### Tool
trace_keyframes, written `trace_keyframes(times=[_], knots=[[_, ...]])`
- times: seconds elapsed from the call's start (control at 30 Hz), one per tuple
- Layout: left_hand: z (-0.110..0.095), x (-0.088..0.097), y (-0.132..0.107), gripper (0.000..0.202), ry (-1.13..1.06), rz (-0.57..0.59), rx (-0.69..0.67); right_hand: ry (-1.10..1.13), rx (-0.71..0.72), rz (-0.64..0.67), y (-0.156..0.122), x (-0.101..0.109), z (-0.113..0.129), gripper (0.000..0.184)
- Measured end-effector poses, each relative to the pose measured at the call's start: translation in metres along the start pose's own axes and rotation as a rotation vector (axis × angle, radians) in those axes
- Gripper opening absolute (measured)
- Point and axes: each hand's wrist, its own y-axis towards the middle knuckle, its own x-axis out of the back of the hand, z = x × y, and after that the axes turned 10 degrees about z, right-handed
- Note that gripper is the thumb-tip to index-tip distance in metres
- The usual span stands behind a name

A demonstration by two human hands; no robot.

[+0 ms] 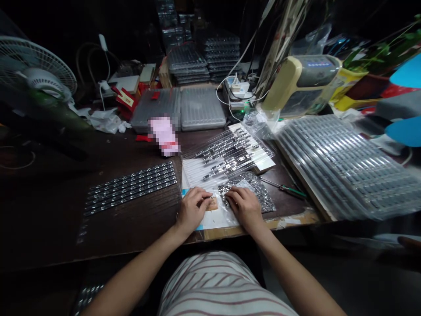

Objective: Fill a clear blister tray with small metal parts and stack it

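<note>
So both hands were down low at the near edge of the bench (138, 228). The left hand (192, 210) was curled over, fingertips right up against a little tan block (213, 204). I honestly couldn't tell if it was pinching the block or only steadying it. The right hand (245, 207) was just right of the block, fingers bent with the tips down in a scatter of loose metal parts (259, 193). Whether it had one pinched was hidden under the fingers. The block sat on a white sheet (217, 219), right between the two hands, and the parts lay on clear plastic touching the right fingertips. My take on doing this bit well: with bits that tiny it was all about working close to the block with the wrists low and taking one piece at a time. The light was dim too, so going by feel and not rushing looked like the smart call. Just behind the block was a clear tray (230, 153) with rows of parts in it. Left of the block lay a dark strip of parts (131, 188) in neat lines. Right of the block, past the loose pile, lay a screwdriver (286, 189), near enough to catch with a sleeve. Further right was a big stack of trays (345, 166), and a fan (36, 74) sat far off to the back left.
</note>
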Motion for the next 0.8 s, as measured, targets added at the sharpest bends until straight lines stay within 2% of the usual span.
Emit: trace_keyframes(times=[0.2,0.5,0.67,0.8], knots=[[-0.001,-0.014,-0.003,0.012,0.08,0.111,-0.087,0.058,-0.017,-0.033,-0.001,0.003,0.001,0.011],[0.001,-0.015,-0.003,0.009,0.094,0.117,-0.098,0.109,-0.05,-0.037,-0.001,0.006,0.003,0.017],[0.001,-0.015,-0.003,0.009,0.069,0.127,-0.095,0.096,-0.023,-0.05,-0.001,0.002,-0.002,0.033],[0.002,-0.014,-0.003,0.008,0.045,0.13,-0.079,0.11,-0.019,-0.058,0.0,0.002,0.0,0.031]])
